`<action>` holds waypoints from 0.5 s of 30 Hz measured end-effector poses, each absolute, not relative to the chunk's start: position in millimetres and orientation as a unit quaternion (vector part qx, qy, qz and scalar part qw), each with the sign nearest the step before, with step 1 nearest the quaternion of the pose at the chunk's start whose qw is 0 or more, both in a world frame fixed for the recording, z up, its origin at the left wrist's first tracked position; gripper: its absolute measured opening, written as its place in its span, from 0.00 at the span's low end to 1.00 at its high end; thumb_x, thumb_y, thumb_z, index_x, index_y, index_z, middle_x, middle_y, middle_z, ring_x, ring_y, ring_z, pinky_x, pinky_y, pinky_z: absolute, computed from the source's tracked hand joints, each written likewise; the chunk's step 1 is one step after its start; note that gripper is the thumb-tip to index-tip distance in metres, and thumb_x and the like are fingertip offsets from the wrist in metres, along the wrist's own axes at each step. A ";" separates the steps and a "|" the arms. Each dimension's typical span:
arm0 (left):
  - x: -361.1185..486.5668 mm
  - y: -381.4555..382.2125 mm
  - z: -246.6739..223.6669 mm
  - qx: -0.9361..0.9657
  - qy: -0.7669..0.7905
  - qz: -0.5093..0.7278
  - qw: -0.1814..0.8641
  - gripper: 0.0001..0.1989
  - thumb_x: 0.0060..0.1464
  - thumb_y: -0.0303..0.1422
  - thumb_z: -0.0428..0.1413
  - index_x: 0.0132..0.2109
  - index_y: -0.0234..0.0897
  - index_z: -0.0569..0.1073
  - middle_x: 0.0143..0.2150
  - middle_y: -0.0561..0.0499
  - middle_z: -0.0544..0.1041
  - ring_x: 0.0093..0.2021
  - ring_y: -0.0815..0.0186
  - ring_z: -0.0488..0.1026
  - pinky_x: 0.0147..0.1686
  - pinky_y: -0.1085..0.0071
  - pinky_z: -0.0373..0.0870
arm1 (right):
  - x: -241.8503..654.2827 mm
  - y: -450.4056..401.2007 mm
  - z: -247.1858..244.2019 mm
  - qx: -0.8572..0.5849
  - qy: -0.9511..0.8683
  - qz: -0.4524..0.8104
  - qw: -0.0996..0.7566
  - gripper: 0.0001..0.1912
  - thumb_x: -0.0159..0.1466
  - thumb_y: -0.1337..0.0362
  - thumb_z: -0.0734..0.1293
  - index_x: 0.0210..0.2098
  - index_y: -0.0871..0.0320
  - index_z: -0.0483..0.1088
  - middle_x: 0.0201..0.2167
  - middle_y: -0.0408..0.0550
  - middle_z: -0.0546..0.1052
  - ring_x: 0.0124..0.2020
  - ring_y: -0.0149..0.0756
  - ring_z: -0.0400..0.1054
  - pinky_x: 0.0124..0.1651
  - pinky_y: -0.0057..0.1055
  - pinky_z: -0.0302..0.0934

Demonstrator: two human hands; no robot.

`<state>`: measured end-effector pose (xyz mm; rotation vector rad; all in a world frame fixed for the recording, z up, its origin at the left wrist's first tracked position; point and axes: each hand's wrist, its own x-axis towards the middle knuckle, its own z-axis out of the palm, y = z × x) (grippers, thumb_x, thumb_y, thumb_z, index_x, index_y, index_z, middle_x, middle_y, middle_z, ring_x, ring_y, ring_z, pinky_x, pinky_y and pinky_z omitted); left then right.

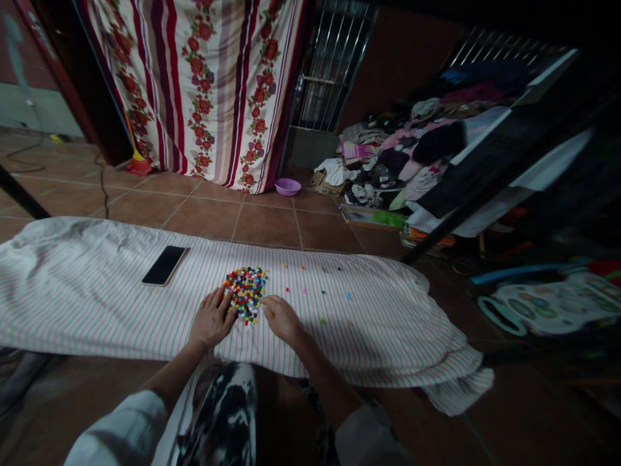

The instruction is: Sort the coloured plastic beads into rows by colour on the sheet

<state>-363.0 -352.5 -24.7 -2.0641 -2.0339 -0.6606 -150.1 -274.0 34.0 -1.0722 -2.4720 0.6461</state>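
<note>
Small multicoloured pieces, like beads or tiny blocks, lie in a loose pile [246, 290] on a striped cloth [388, 323]. My left hand [211, 317] rests flat at the pile's left edge, fingers spread and touching it. At the right edge of the pile is my right hand [282, 320], its fingers curled together in a pinch; whatever may be between them is hidden. To the right, several single pieces sit apart from one another, among them a light blue piece [348, 296], a pink piece [305, 290] and a green piece [323, 321].
A dark-screened phone [165, 265] lies on the cloth at left. Beyond the cloth, a purple basin [288, 187] stands on the tiled floor by a floral curtain [198, 97]. Clothes are heaped [388, 149] at the back right, with a dark slanting bar [436, 236] nearer.
</note>
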 end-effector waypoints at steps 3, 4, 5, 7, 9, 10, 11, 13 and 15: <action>-363.3 -351.8 -26.5 -0.685 -0.690 -0.214 0.089 0.26 0.60 0.44 0.42 0.60 0.34 0.63 0.64 0.38 0.63 0.64 0.52 0.58 0.58 0.52 0.60 | -162.1 -276.0 29.4 -0.382 -0.877 0.226 0.182 0.18 0.63 0.72 0.57 0.47 0.57 0.72 0.47 0.52 0.75 0.51 0.36 0.67 0.56 0.34 0.59; -363.3 -351.7 -26.7 -0.687 -0.689 -0.211 0.090 0.27 0.60 0.44 0.42 0.60 0.34 0.63 0.63 0.38 0.63 0.64 0.52 0.58 0.59 0.52 0.60 | -164.9 -276.8 27.5 -0.381 -0.878 0.227 0.181 0.18 0.63 0.72 0.56 0.48 0.57 0.72 0.48 0.52 0.74 0.52 0.36 0.66 0.57 0.34 0.59; -363.4 -351.6 -26.8 -0.690 -0.687 -0.209 0.091 0.26 0.60 0.44 0.42 0.60 0.34 0.63 0.63 0.38 0.63 0.64 0.52 0.57 0.59 0.52 0.59 | -166.9 -277.4 25.6 -0.379 -0.879 0.228 0.178 0.19 0.64 0.71 0.56 0.49 0.56 0.71 0.49 0.51 0.74 0.53 0.36 0.66 0.57 0.34 0.58; -363.5 -351.4 -26.7 -0.695 -0.683 -0.206 0.092 0.26 0.60 0.44 0.42 0.60 0.34 0.63 0.63 0.38 0.63 0.64 0.52 0.57 0.59 0.51 0.59 | -168.7 -277.7 22.0 -0.377 -0.881 0.230 0.170 0.19 0.64 0.71 0.56 0.50 0.57 0.71 0.51 0.52 0.73 0.54 0.36 0.65 0.58 0.34 0.57; -363.3 -351.3 -26.5 -0.692 -0.686 -0.206 0.093 0.26 0.60 0.44 0.42 0.60 0.35 0.63 0.63 0.39 0.63 0.64 0.52 0.58 0.58 0.51 0.60 | -168.1 -276.7 18.7 -0.384 -0.880 0.227 0.161 0.19 0.64 0.71 0.56 0.51 0.59 0.71 0.52 0.53 0.72 0.56 0.36 0.63 0.59 0.33 0.56; -363.2 -351.2 -26.3 -0.689 -0.688 -0.206 0.094 0.26 0.60 0.44 0.42 0.60 0.36 0.63 0.63 0.39 0.63 0.63 0.52 0.58 0.58 0.51 0.60 | -167.2 -275.7 17.2 -0.392 -0.878 0.225 0.159 0.19 0.64 0.71 0.55 0.51 0.60 0.71 0.53 0.54 0.72 0.56 0.36 0.63 0.60 0.33 0.56; -363.0 -351.1 -26.0 -0.688 -0.690 -0.207 0.094 0.26 0.60 0.44 0.42 0.60 0.36 0.63 0.63 0.39 0.64 0.63 0.52 0.58 0.58 0.51 0.60 | -166.0 -274.4 15.7 -0.401 -0.875 0.222 0.158 0.20 0.64 0.71 0.55 0.51 0.61 0.71 0.53 0.54 0.72 0.56 0.36 0.63 0.60 0.33 0.56; -362.4 -351.0 -25.3 -0.685 -0.692 -0.207 0.095 0.26 0.60 0.44 0.42 0.60 0.36 0.64 0.63 0.39 0.64 0.63 0.53 0.58 0.58 0.52 0.60 | -163.4 -271.5 13.1 -0.418 -0.867 0.220 0.158 0.20 0.64 0.72 0.54 0.51 0.61 0.71 0.52 0.55 0.72 0.56 0.36 0.63 0.59 0.33 0.56; -361.9 -351.1 -24.1 -0.685 -0.693 -0.204 0.095 0.26 0.60 0.44 0.42 0.60 0.36 0.64 0.63 0.39 0.64 0.63 0.52 0.59 0.58 0.52 0.61 | -161.5 -268.7 11.5 -0.425 -0.863 0.221 0.158 0.21 0.64 0.73 0.54 0.51 0.61 0.71 0.51 0.55 0.72 0.55 0.35 0.63 0.59 0.33 0.57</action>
